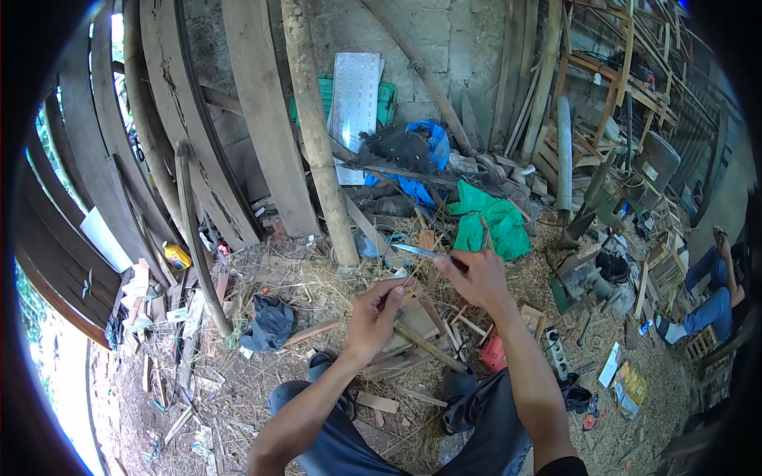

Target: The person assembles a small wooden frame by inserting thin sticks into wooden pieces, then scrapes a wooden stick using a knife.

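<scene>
My right hand (481, 279) is closed around the handle of a knife (416, 251). Its bright blade points left, over the straw-covered ground. Lower and to the left, my left hand (373, 316) is pinched shut, with thumb and fingertips together. Something small seems to be between those fingertips, too small to name. The two hands are apart, and the blade is just above the left fingertips without clear contact. Below them, between my legs, a wooden stick (431, 347) lies slanted over scraps of wood.
A bamboo pole (321, 151) stands ahead. Around me lie a green plastic bag (496, 228), a black bag (270, 324), a red object (494, 352) and a power strip (556, 354). Another person (709, 313) sits at the far right. Planks (266, 111) lean at left.
</scene>
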### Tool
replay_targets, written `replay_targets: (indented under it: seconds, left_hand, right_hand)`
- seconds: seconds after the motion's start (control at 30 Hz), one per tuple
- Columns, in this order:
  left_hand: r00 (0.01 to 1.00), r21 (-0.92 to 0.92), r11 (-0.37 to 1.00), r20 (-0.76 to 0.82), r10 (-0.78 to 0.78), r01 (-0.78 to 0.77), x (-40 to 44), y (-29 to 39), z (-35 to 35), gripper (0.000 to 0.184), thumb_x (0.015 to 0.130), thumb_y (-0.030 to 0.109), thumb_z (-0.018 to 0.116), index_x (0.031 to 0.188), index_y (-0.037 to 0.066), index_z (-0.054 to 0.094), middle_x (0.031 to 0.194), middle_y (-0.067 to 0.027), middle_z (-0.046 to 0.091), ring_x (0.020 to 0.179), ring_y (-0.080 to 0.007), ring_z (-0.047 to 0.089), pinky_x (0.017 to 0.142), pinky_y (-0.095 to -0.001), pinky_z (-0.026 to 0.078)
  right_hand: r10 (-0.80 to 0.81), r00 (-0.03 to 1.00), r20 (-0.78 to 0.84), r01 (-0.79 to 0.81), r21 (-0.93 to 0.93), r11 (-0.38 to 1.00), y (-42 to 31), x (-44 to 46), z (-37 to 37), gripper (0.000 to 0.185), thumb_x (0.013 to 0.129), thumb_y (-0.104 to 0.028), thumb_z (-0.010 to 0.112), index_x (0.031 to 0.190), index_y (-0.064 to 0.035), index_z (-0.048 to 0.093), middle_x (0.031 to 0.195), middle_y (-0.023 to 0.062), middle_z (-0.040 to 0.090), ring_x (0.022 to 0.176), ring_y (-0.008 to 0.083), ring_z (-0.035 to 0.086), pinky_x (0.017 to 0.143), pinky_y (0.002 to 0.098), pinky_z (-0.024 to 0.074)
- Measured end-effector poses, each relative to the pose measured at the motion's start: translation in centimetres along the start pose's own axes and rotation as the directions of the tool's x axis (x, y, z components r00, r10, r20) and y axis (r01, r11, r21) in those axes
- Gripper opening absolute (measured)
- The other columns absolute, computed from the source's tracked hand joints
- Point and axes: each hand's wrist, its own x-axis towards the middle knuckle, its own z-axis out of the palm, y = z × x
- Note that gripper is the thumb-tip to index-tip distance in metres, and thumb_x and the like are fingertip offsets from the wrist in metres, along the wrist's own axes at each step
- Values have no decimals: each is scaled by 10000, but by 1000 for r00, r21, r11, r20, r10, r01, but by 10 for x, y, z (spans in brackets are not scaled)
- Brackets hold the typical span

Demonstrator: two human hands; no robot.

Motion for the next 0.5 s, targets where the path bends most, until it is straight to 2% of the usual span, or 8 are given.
replay_targets:
  seconds: [0.1, 0.17, 0.2, 0.27, 0.3, 0.37, 0.47, 0.5]
  left_hand:
    - [1000, 66, 998, -3, 20, -20, 0, -1, -1, 261, 972, 152, 496, 1146, 0, 617, 939, -7, 637, 708, -28, 444, 647, -193, 371]
    - [996, 42, 996, -46, 80, -79, -5, 4, -4, 250, 967, 148, 500, 1133, 12, 629, 911, -13, 628, 704, -37, 456, 628, -210, 385]
    - [995, 49, 995, -43, 87, -85, -5, 7, -8, 250, 967, 148, 500, 1133, 12, 629, 911, -13, 628, 704, -37, 456, 628, -210, 385]
    - [994, 265, 964, -92, 54, -28, -3, 11, -13, 223, 949, 125, 521, 1105, 24, 644, 834, -36, 610, 690, -59, 476, 611, -224, 396]
    - [994, 258, 966, -100, 52, -25, -2, 13, -11, 223, 949, 125, 521, 1105, 24, 644, 834, -36, 610, 690, -59, 476, 611, -224, 396]
    - [973, 418, 899, -120, 196, -130, 4, 18, -5, 209, 889, 48, 564, 1079, 18, 645, 768, -119, 601, 667, -195, 485, 610, -315, 414]
    - [942, 469, 842, -59, 332, -267, 5, 23, 0, 212, 855, -3, 577, 1059, 2, 637, 777, -127, 604, 663, -229, 472, 603, -331, 415]
    - [944, 471, 841, -52, 327, -266, 5, 22, 1, 212, 855, -3, 577, 1059, 2, 637, 777, -127, 604, 663, -229, 472, 603, -331, 415]
  right_hand:
    - [41, 999, -6, -41, -26, 999, 22, 3, 0, 520, 859, -508, 574, 636, -43, 639, 495, 125, 541, 496, 328, 567, 502, 420, 429]
    - [356, 930, -94, -363, -66, 929, 53, 7, -9, 564, 878, -548, 520, 673, -38, 648, 535, 153, 566, 535, 352, 582, 527, 443, 437]
    - [355, 929, -100, -362, -59, 930, 56, 5, -13, 564, 878, -548, 520, 673, -38, 648, 535, 153, 566, 535, 352, 582, 527, 443, 437]
    - [428, 889, -160, -439, -38, 898, 59, -1, -16, 565, 891, -552, 502, 696, -41, 646, 548, 167, 565, 558, 359, 593, 534, 444, 443]
    - [422, 893, -155, -433, -45, 900, 58, -4, -11, 565, 891, -552, 502, 696, -41, 646, 548, 167, 565, 558, 359, 593, 534, 444, 443]
    - [268, 963, -31, -266, 54, 962, 16, -4, -10, 510, 879, -514, 539, 715, -45, 652, 523, 149, 553, 543, 349, 596, 531, 430, 454]
    - [-27, 998, 50, 25, 37, 999, -15, -9, 2, 460, 863, -469, 577, 695, -48, 654, 494, 124, 534, 498, 332, 582, 509, 408, 452]
    - [-19, 999, 49, 17, 41, 999, -16, -9, 3, 460, 863, -469, 577, 695, -48, 654, 494, 124, 534, 498, 332, 582, 509, 408, 452]
